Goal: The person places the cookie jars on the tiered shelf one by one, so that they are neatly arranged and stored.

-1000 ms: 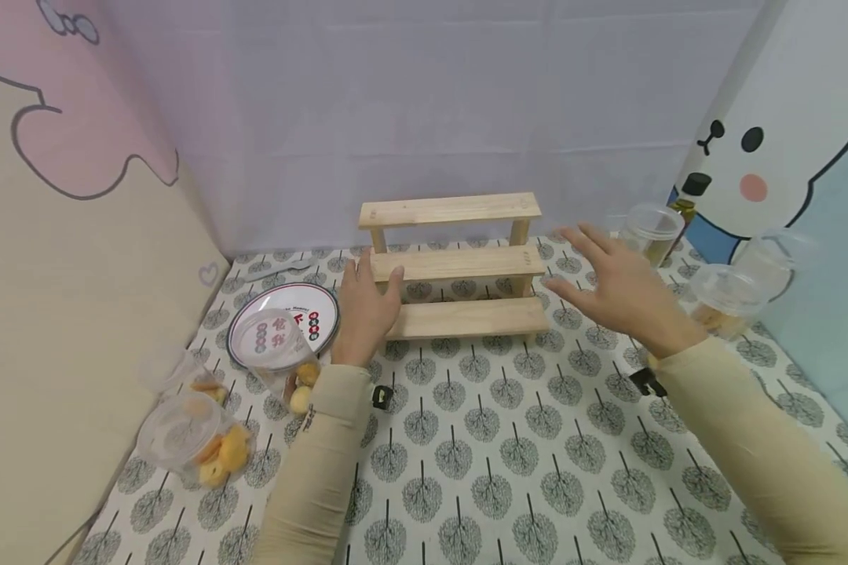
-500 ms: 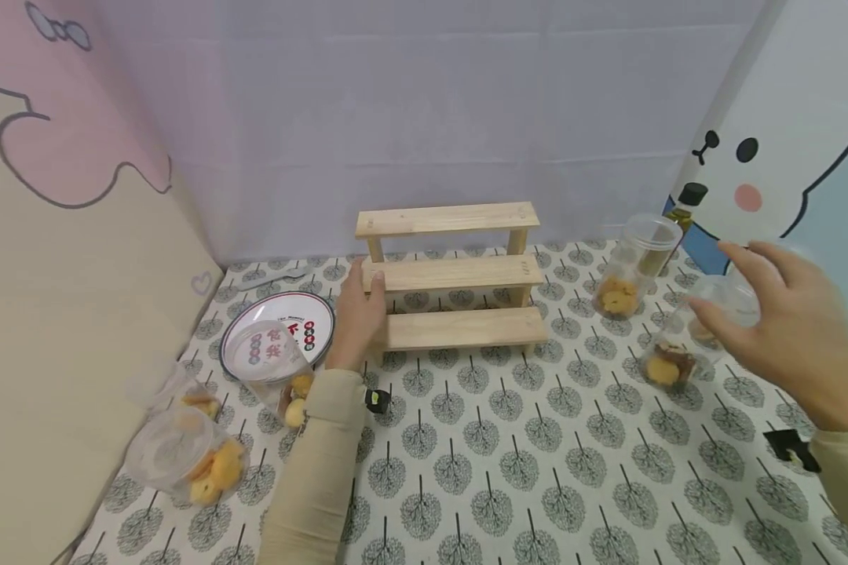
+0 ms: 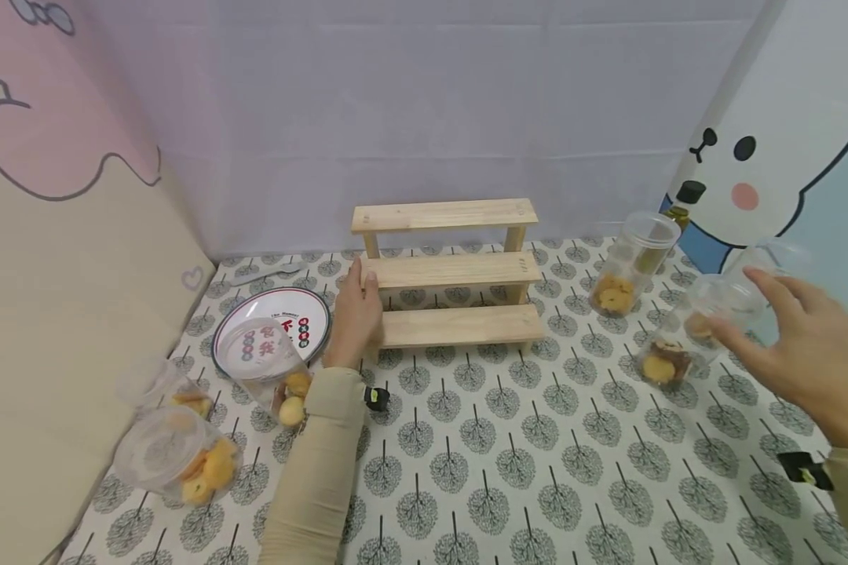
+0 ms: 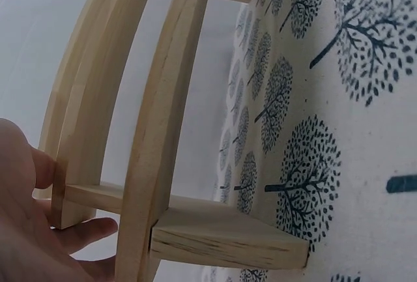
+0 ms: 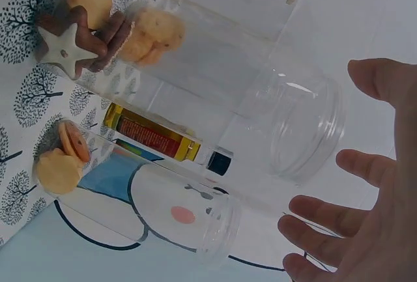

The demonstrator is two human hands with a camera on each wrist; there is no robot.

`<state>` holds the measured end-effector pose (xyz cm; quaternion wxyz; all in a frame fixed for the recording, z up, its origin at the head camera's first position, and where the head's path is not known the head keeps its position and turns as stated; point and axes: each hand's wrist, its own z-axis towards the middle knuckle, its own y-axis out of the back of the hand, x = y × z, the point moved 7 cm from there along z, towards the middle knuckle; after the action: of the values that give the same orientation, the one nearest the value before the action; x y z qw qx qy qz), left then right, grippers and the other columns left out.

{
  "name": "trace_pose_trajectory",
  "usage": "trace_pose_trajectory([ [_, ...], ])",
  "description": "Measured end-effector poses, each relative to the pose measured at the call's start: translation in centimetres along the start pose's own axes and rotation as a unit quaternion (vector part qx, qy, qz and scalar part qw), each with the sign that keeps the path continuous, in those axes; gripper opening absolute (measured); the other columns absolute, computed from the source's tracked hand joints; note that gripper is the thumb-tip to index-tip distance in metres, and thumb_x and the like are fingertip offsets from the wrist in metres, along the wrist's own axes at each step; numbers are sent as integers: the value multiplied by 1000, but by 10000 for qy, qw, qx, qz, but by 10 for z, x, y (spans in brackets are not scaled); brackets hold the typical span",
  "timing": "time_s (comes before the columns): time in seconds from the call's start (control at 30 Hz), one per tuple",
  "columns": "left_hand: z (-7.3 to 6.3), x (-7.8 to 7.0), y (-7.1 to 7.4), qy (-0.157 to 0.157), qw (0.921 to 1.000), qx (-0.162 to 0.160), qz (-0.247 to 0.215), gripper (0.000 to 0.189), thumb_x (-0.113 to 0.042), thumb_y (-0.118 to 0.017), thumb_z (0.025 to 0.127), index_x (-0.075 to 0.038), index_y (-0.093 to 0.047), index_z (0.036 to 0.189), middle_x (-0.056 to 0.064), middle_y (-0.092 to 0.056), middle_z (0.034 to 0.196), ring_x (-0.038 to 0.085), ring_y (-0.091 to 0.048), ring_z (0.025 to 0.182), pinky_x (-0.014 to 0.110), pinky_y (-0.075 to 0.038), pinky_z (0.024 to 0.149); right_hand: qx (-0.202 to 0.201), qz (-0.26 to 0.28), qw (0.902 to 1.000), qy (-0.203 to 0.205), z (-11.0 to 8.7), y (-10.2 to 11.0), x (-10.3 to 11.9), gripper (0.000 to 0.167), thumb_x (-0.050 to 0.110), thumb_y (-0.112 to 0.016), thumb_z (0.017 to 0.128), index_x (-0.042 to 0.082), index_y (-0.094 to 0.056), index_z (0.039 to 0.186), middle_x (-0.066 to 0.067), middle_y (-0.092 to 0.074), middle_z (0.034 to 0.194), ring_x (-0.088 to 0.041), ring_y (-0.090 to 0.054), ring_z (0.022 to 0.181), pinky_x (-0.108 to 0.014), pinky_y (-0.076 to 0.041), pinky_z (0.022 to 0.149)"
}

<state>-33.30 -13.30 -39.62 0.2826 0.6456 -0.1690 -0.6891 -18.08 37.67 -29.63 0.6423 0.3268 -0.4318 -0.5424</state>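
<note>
My left hand (image 3: pixel 355 320) is at the left end of a three-tier wooden shelf rack (image 3: pixel 459 271). In the left wrist view, thumb and fingers (image 4: pixel 85 235) grip the end of the middle board. Over on the right, my right hand (image 3: pixel 805 353) has its fingers spread beside a clear lidded jar (image 3: pixel 667 362) of cookies. The right wrist view shows the jar's lid (image 5: pixel 309 129) in front of the spread fingers, with a gap between. A star-shaped cookie (image 5: pixel 68 53) and brown ones lie at its bottom.
Another cookie jar (image 3: pixel 618 290) and an oil bottle (image 3: pixel 689 195) stand at the back right; a further jar (image 5: pixel 143 194) is against the right wall. On the left are a printed plate (image 3: pixel 320 310), several cookie jars (image 3: pixel 151 447) and a grey utensil (image 3: pixel 265 273).
My right hand has moved from beside the rack's right end out to the jars on the right. My left hand stays at the rack's left end.
</note>
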Motion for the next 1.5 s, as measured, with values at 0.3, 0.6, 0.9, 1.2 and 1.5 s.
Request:
trace_pose_trajectory([
  [0.3,0,1,-2,-62,10000,27,5,63,-46,-25,107,-18,-10,161,11,-17,166,31,-17,152,48,-14,124,434,307,9986,-62,6,-20,-3,84,47,-63,94,7,-26,157,-40,-34,146,-64,-33,123,-78,-25,97],
  [0.6,0,-2,0,-112,9999,29,96,63,-47,-25,107,-18,-9,162,12,-18,166,31,-18,151,47,-15,124,389,326,9986,111,15,-25,-4,80,44,-63,94,6,-30,156,-41,-38,141,-62,-36,120,-77,-29,94],
  [0.9,0,0,-2,-112,9998,72,133,64,-48,-23,107,-19,-6,162,12,-17,166,32,-18,151,48,-15,124,447,708,9965,64,15,-29,-4,75,37,-66,94,7,-34,154,-43,-36,136,-61,-33,120,-73,-30,90],
  [1.2,-1,1,-3,-140,9998,45,135,64,-47,-24,108,-18,-7,162,15,-19,165,35,-20,150,49,-17,123,426,754,9962,19,14,-32,-6,73,37,-66,94,5,-37,153,-42,-36,134,-59,-33,120,-72,-31,87],
  [1.5,-2,1,-3,-143,9998,40,152,63,-45,-23,108,-16,-7,162,15,-19,165,34,-20,150,48,-16,124,384,825,9958,45,14,-33,-8,72,35,-68,93,4,-38,151,-42,-34,133,-58,-33,119,-72,-31,85],
])
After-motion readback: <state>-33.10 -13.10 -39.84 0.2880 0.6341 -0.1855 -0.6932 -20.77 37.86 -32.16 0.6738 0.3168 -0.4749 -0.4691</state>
